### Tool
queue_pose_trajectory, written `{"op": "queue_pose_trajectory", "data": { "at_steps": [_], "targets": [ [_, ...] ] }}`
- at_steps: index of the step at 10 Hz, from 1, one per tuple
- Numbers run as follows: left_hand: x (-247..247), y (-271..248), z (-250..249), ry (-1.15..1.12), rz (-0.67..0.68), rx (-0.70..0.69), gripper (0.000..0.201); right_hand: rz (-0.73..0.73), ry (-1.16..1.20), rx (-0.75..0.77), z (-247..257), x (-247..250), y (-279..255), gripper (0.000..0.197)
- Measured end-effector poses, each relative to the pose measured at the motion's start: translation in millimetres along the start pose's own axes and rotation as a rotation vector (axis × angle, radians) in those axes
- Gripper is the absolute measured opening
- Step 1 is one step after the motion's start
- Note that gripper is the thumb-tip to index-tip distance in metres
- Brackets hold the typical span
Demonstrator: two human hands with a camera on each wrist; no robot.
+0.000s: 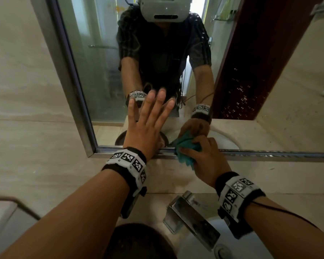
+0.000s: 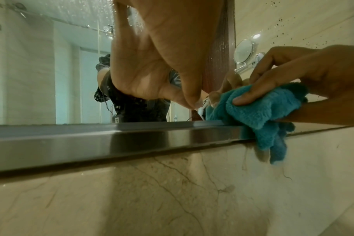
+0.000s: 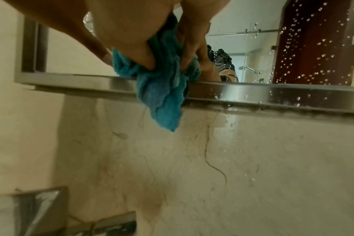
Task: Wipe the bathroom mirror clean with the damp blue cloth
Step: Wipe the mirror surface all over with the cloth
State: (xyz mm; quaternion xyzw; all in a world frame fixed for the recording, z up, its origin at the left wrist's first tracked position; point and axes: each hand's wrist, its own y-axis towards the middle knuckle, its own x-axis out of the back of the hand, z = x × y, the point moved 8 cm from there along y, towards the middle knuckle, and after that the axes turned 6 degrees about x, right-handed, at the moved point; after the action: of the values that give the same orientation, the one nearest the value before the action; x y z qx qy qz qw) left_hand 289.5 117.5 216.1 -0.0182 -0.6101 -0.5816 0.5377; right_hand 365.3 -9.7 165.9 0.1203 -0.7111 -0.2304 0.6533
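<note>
The mirror point(image 1: 105, 75) hangs on the marble wall in a metal frame point(image 1: 269, 156); water drops speckle its right part point(image 3: 313, 63). My right hand point(image 1: 204, 159) grips the bunched blue cloth point(image 1: 185, 148) and holds it against the mirror's bottom edge, a corner of the cloth point(image 3: 164, 108) drooping over the frame point(image 3: 273, 94). My left hand point(image 1: 148, 116) lies flat on the glass just left of the cloth, fingers straight and spread. In the left wrist view the cloth point(image 2: 259, 110) sits on the frame ledge point(image 2: 111, 140) under my right hand's fingers point(image 2: 273, 83).
A chrome faucet point(image 1: 193, 215) juts out below my right wrist over a white basin point(image 1: 198, 247). A dark round object point(image 1: 137, 242) sits at the lower middle. A light box or ledge point(image 1: 6, 221) stands at the lower left. Marble wall point(image 1: 26, 90) surrounds the mirror.
</note>
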Motion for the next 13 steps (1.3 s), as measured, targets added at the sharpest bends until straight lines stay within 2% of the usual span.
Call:
{"op": "queue_pose_trajectory", "data": {
  "at_steps": [2,3,4,5,6,7,8,9,10,11,12,13],
  "targets": [
    [1,0,1,-0.017,0.008,0.008,0.117,0.044,-0.012,-0.064,6,3,1,0.044],
    [-2,-1,1,0.005,0.021,0.010,0.122,0.002,-0.070,-0.024,5,-1,1,0.051],
    [0,-1,1,0.005,0.032,0.009,0.125,0.067,-0.103,0.035,6,-2,7,0.055],
    [-1,0,1,0.014,0.049,0.004,0.128,-0.032,-0.137,0.017,3,31,20,0.052],
    [-3,-2,1,-0.003,0.033,0.000,0.126,-0.284,-0.226,0.043,9,64,36,0.041],
    [-5,-4,2,-0.005,0.011,-0.001,0.123,-0.167,-0.201,0.059,6,33,26,0.038],
    [-4,-3,2,-0.008,0.007,-0.003,0.121,0.142,-0.190,0.100,10,-3,11,0.045],
    [-1,-4,0,0.005,0.007,-0.008,0.121,0.003,-0.132,0.113,9,33,37,0.049],
    [-2,-4,1,0.013,0.007,-0.011,0.124,-0.227,-0.120,0.033,0,66,48,0.039],
    [-5,-4,1,0.008,0.042,-0.008,0.128,-0.101,-0.070,0.057,2,29,25,0.055],
    [-4,-5,-1,0.002,0.056,-0.006,0.127,0.189,-0.141,0.106,-6,5,6,0.056],
    [0,-5,1,-0.025,0.043,0.009,0.125,0.094,-0.184,0.073,-15,40,29,0.050]
  ]
}}
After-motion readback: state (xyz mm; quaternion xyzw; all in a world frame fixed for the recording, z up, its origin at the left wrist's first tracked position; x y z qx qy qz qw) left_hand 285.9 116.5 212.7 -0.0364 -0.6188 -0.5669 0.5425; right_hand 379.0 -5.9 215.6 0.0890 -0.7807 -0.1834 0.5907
